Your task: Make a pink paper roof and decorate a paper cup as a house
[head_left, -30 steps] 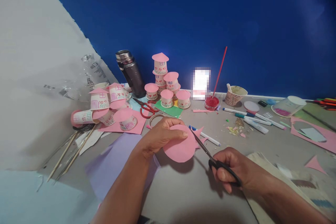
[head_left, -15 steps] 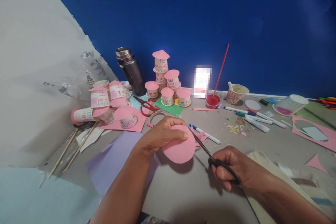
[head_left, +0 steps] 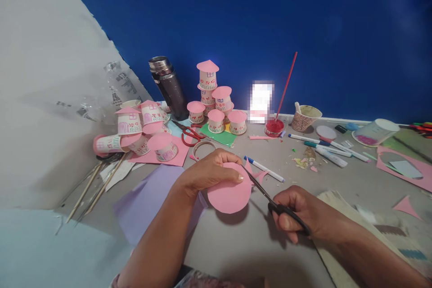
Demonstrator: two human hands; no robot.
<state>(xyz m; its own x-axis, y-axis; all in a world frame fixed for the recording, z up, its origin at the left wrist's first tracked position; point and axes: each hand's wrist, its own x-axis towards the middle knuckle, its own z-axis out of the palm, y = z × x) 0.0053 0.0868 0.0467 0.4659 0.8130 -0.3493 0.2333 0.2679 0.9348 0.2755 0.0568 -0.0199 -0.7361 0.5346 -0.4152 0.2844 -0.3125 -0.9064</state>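
Left hand (head_left: 211, 170): grip pinching pink paper disc (head_left: 227, 197). Right hand (head_left: 300, 205): grip wrapped round scissors (head_left: 274, 207) at disc's right edge.

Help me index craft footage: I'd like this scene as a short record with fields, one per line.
Left hand: holds a pink paper disc, thumb on top
Right hand: holds black-handled scissors, blades at the disc's edge
Beyond the hands: cups with pink paper tops, some stacked; a dark flask; red-handled scissors
Left side: purple paper
Right side: several markers
Unclear: a bright panel before the blue wall, blurred out
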